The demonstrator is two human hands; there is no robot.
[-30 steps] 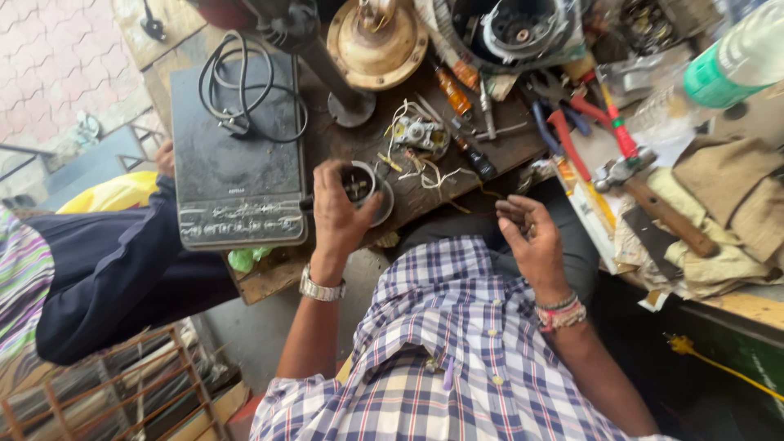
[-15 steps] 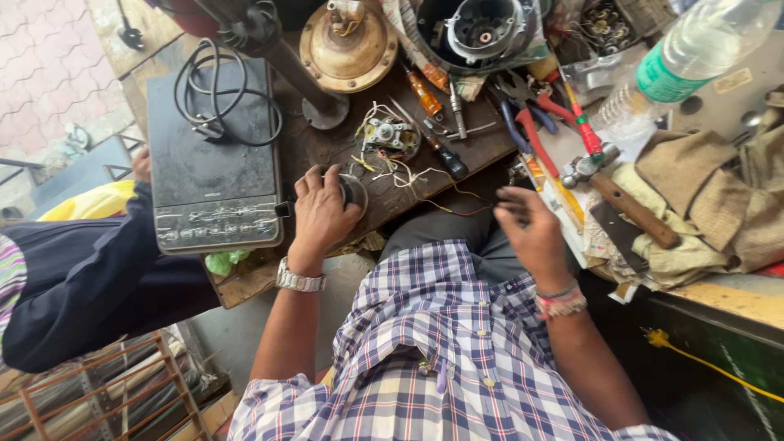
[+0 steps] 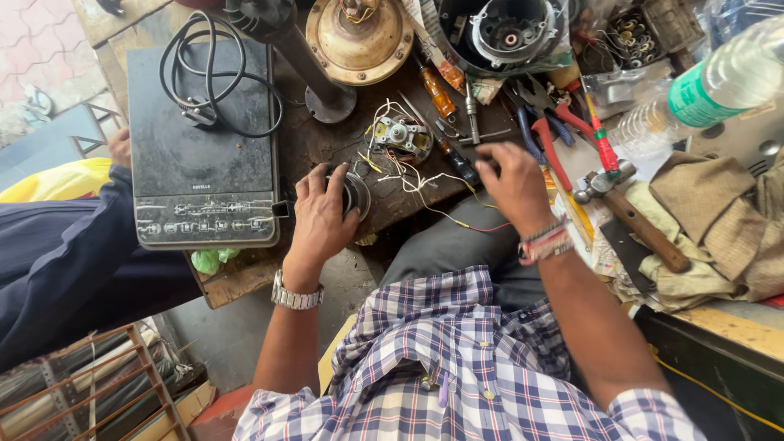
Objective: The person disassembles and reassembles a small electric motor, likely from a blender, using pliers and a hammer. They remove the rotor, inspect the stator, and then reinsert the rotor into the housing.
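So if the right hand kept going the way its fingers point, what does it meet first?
The right hand points up the bench; first in line is probably the black-handled screwdriver at its fingers, then the small grey metal motor with white wires. Depth is unclear.

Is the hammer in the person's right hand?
No, the hammer lies on the bench, apart from the right hand, which reaches toward a dark-handled screwdriver.

Induction cooktop (image 3: pixel 202 155): black, with white markings along its front edge. Power cord (image 3: pixel 214 77): black. Motor housing (image 3: pixel 359 37): brass-coloured. Screwdriver (image 3: pixel 437 90): amber handle. Pliers (image 3: pixel 545 139): red handles. Bottle (image 3: pixel 702 90): clear, green label. Shirt (image 3: pixel 457 359): blue, white and maroon plaid. Wristwatch (image 3: pixel 296 297): silver. Desk (image 3: pixel 322 151): dark brown.
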